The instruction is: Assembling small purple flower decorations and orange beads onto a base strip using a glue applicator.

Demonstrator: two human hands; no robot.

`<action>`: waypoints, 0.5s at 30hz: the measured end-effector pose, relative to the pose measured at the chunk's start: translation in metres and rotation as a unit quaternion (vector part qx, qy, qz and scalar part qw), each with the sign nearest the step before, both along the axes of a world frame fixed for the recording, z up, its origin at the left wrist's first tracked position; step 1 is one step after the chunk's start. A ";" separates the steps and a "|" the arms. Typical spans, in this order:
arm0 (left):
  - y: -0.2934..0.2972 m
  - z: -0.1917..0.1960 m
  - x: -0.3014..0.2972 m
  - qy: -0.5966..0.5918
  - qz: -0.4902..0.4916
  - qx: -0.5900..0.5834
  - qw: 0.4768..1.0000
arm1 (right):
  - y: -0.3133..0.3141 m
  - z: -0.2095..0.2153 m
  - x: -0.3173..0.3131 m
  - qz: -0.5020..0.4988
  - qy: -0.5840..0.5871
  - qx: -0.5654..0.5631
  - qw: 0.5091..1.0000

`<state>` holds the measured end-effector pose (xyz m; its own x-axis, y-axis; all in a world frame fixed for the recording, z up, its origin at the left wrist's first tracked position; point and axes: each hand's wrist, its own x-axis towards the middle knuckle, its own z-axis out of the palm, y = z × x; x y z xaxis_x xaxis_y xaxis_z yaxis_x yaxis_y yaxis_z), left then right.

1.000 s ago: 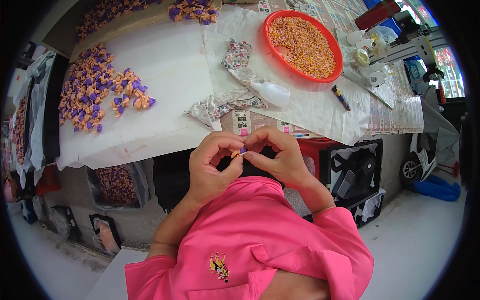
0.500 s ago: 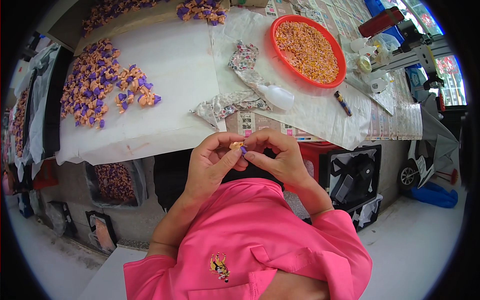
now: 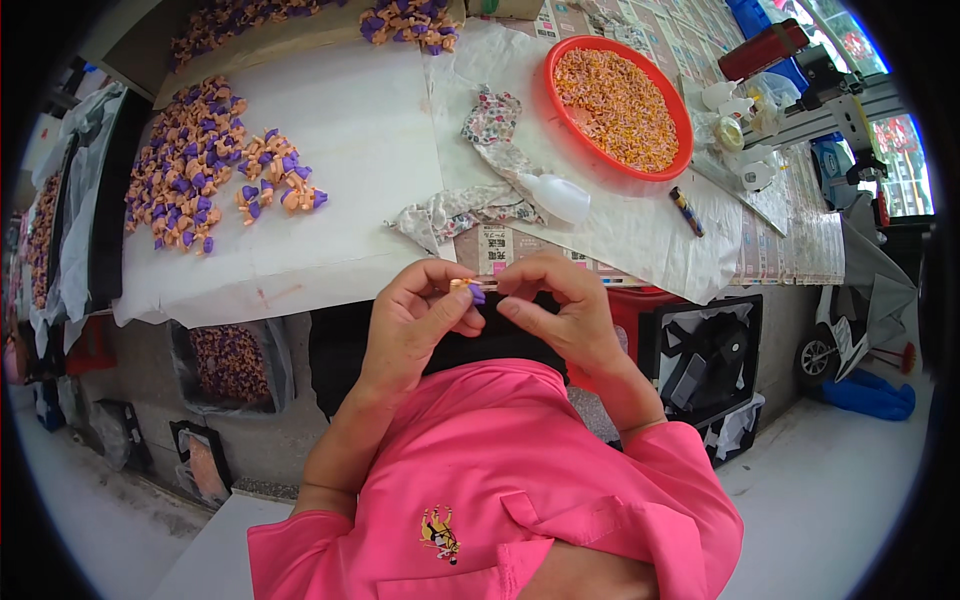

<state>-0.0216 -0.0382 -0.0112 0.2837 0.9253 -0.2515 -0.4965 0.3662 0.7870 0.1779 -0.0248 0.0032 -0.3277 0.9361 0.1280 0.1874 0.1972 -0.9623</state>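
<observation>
My left hand (image 3: 415,325) pinches a small peach-and-purple plastic figure (image 3: 473,291) between thumb and fingers, just in front of the table's near edge. Its purple part points toward my right hand (image 3: 565,312), whose thumb and index finger are spread apart close beside it. The figure is too small to make out in detail, and my fingertips cover part of it. On the left of the table lies a big heap of similar peach-and-purple figures (image 3: 185,165), with a smaller cluster (image 3: 280,175) at its right side.
A red round basin (image 3: 688,150) full of tiny orange, yellow and pink pieces stands at the far right. Nearer lie a white squeeze bottle (image 3: 556,198), a flowered cloth (image 3: 430,222) and a dark patterned tube (image 3: 687,212). Below the table sits a lined crate (image 3: 232,370) of purple pieces.
My right thumb and index finger have come apart and drawn back from the figure. My left hand has shifted slightly left with it, showing more of the purple part.
</observation>
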 end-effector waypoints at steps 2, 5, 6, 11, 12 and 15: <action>0.006 0.000 -0.006 0.091 0.038 0.045 0.994 | 0.005 0.001 0.011 -0.037 -0.019 0.008 0.999; 0.023 0.005 -0.016 0.240 0.142 0.138 0.950 | 0.013 0.013 0.036 -0.112 0.009 0.012 0.994; 0.034 0.008 -0.027 0.315 0.166 0.174 0.918 | 0.021 0.017 0.041 -0.127 -0.009 0.039 0.991; 0.065 0.021 -0.064 0.547 0.211 0.237 0.775 | 0.039 0.022 0.065 -0.191 -0.092 0.137 0.968; 0.066 0.027 -0.065 0.568 0.204 0.240 0.761 | 0.043 0.021 0.068 -0.207 -0.115 0.147 0.961; 0.073 0.032 -0.068 0.641 0.196 0.285 0.685 | 0.056 0.013 0.073 -0.235 -0.160 0.183 0.941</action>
